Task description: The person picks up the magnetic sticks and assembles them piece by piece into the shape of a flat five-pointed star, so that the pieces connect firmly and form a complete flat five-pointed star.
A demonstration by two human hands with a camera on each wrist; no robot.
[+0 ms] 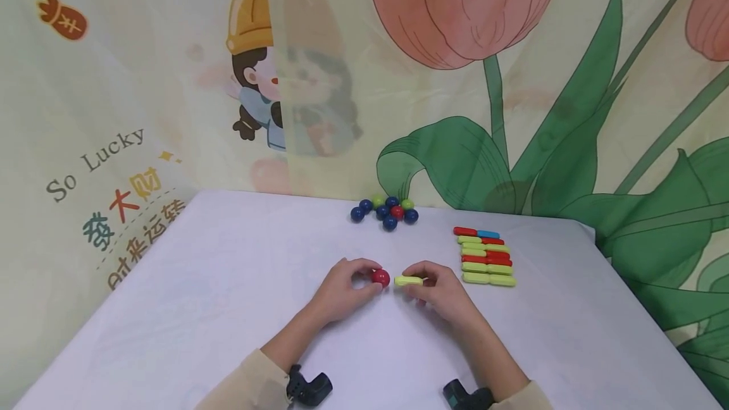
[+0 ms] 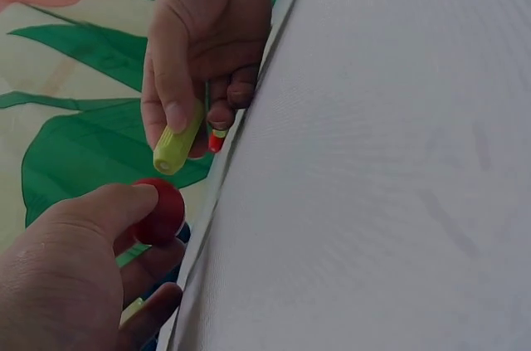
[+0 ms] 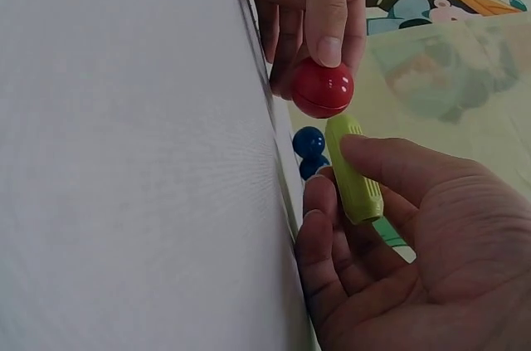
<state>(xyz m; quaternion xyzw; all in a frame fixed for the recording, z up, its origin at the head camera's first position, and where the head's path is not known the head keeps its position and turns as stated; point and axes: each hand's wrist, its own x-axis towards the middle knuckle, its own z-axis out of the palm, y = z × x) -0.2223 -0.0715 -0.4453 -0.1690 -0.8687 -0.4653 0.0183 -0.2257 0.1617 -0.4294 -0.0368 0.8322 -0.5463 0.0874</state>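
Observation:
Between thumb and fingers, my left hand (image 1: pixel 347 288) pinches a glossy red ball (image 1: pixel 380 278). My right hand (image 1: pixel 442 290) pinches a short yellow-green ribbed rod (image 1: pixel 408 281), its near end pointing left at the ball. In the head view a small gap shows between ball and rod, over the middle of the white table. The right wrist view shows the ball (image 3: pixel 323 88) just above the tip of the rod (image 3: pixel 355 170), with a thin seam round the ball. From the left wrist view, the rod's end (image 2: pixel 168 158) faces the ball (image 2: pixel 159 212).
A cluster of blue, green and red balls (image 1: pixel 390 223) sits at the table's back edge. To the right lies a column of several rods (image 1: pixel 488 279), in yellow-green, red and blue. A printed curtain (image 1: pixel 324 11) hangs behind the white table (image 1: pixel 188 309).

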